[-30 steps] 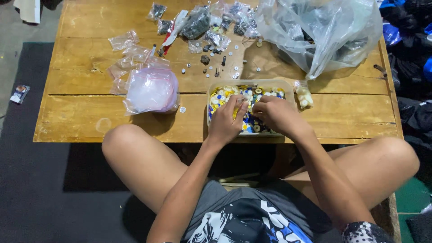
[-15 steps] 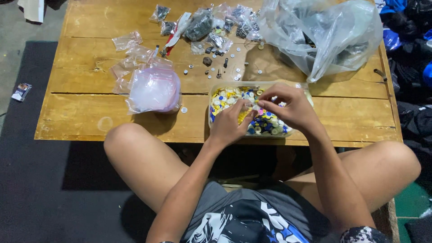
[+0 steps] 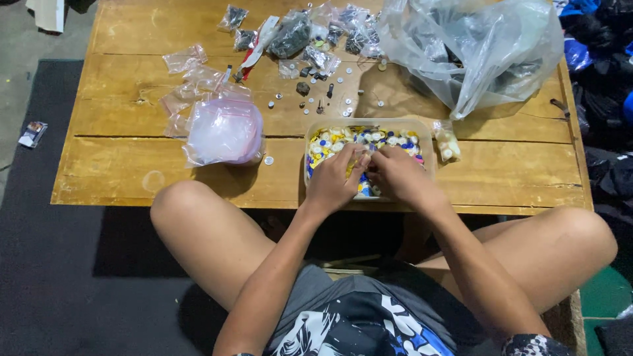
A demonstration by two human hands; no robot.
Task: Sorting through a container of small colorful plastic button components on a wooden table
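A shallow clear tub [image 3: 430,137] full of small round pieces in yellow, white and blue stands at the near edge of a wooden table [image 3: 125,168]. Both hands are down in its near half. My left hand [image 3: 331,183] and my right hand [image 3: 397,177] are side by side, with their fingertips meeting over the pieces. The fingers are curled as if pinching, but whatever is between them is too small to make out.
A pinkish-white zip bag [image 3: 224,132] lies left of the tub, and a small bag of pale pieces [image 3: 447,142] lies to its right. Behind are loose small parts [image 3: 316,99], several small packets [image 3: 290,33] and a big clear plastic bag [image 3: 475,53]. My bare knees frame the table edge.
My right hand has come down from above the far side of the tub to its near side, where it now meets my left hand. The left hand has barely moved.
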